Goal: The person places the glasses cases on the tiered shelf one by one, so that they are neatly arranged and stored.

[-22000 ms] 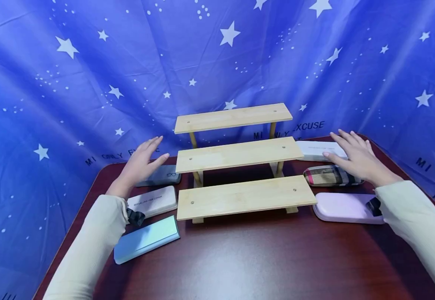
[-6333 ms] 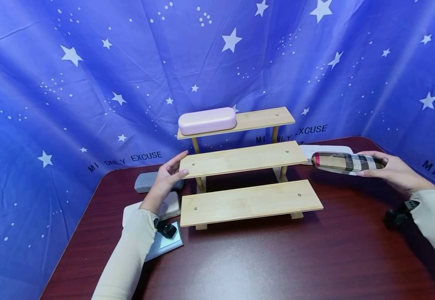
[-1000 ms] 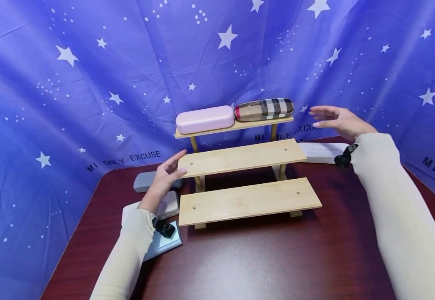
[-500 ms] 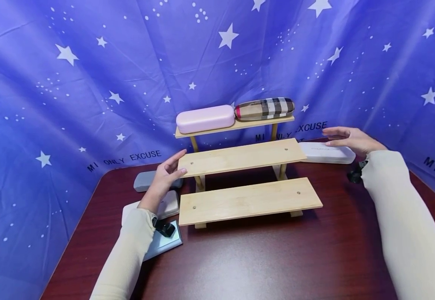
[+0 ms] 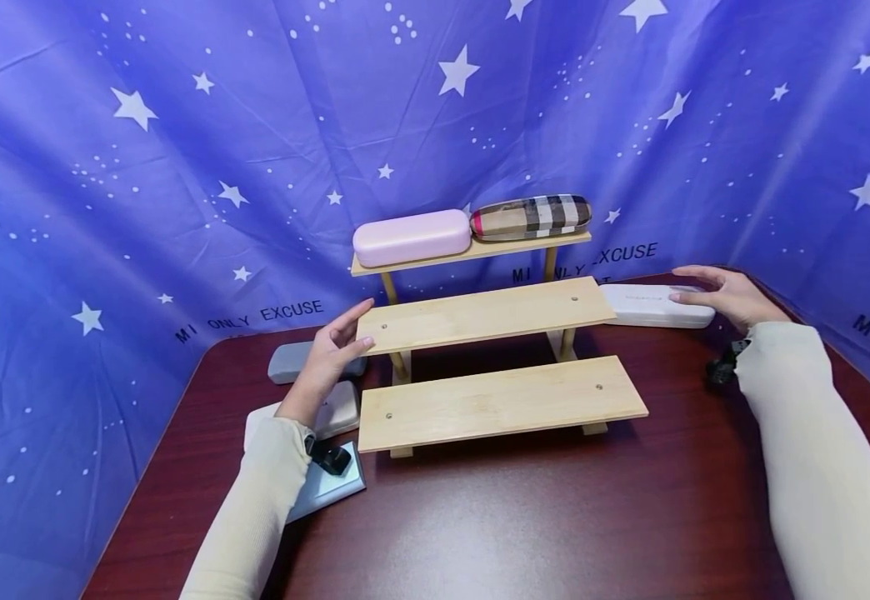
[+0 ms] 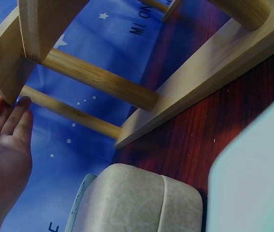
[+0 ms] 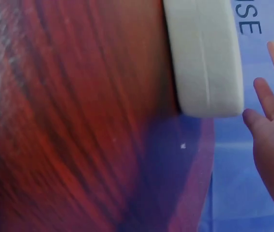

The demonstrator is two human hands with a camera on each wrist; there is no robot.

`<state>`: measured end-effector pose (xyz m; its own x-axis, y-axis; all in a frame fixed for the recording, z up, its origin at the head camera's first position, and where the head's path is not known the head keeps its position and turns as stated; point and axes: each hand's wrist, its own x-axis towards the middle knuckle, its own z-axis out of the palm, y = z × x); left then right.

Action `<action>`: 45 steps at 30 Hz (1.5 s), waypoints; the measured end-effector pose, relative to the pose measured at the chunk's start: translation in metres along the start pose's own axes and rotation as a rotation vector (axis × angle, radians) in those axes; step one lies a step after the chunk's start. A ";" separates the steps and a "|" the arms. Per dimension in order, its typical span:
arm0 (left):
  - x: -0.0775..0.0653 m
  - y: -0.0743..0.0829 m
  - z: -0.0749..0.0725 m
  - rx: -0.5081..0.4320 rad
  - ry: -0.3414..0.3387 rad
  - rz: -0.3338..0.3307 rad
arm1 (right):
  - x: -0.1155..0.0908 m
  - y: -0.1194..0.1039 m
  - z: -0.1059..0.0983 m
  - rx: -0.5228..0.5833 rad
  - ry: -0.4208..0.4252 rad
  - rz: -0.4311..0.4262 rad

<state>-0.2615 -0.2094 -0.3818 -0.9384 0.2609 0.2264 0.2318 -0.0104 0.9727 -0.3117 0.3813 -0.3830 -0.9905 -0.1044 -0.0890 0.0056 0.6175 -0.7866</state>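
A three-tier wooden display stand (image 5: 487, 400) stands on the table. My left hand (image 5: 322, 358) grips the left end of its middle shelf, thumb on top; in the left wrist view the hand's fingers (image 6: 17, 121) lie along that shelf's edge. My right hand (image 5: 738, 298) hovers over the right end of a white glasses case (image 5: 648, 308), holding nothing. Seen from the right wrist, the thumb is right at the case's corner and the fingers are spread. On the top shelf, a pink glasses case (image 5: 412, 237) lies left of a plaid glasses case (image 5: 532, 218).
Left of the stand lie a grey glasses case (image 5: 287, 363), a white one (image 5: 341, 408) and a light blue one (image 5: 322, 493), partly covered by my left arm. A blue star-printed curtain (image 5: 292, 125) hangs behind the dark red table (image 5: 480, 533).
Earlier, the pink and then the plaid case went from the right side onto the top shelf. In the last second my right hand has lowered from beside that shelf to the white case; my left hand stays put.
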 end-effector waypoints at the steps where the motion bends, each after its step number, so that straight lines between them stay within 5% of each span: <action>1: 0.000 0.000 0.000 0.002 0.001 -0.003 | 0.000 0.002 0.000 0.003 -0.002 -0.003; 11: 0.001 0.000 0.001 -0.009 0.002 -0.017 | 0.003 0.016 0.003 0.095 -0.024 0.024; 21: 0.001 -0.001 0.001 -0.002 0.005 0.006 | 0.004 0.020 0.006 0.031 -0.043 0.078; 37: 0.001 -0.001 0.001 -0.011 0.002 0.002 | 0.007 0.026 0.014 -0.089 -0.090 -0.040; 45: 0.001 -0.001 0.001 -0.009 0.006 0.000 | 0.006 0.031 0.016 -0.095 -0.033 -0.070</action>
<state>-0.2624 -0.2085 -0.3827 -0.9399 0.2550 0.2268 0.2295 -0.0195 0.9731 -0.3150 0.3877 -0.4179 -0.9830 -0.1745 -0.0566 -0.0784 0.6787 -0.7302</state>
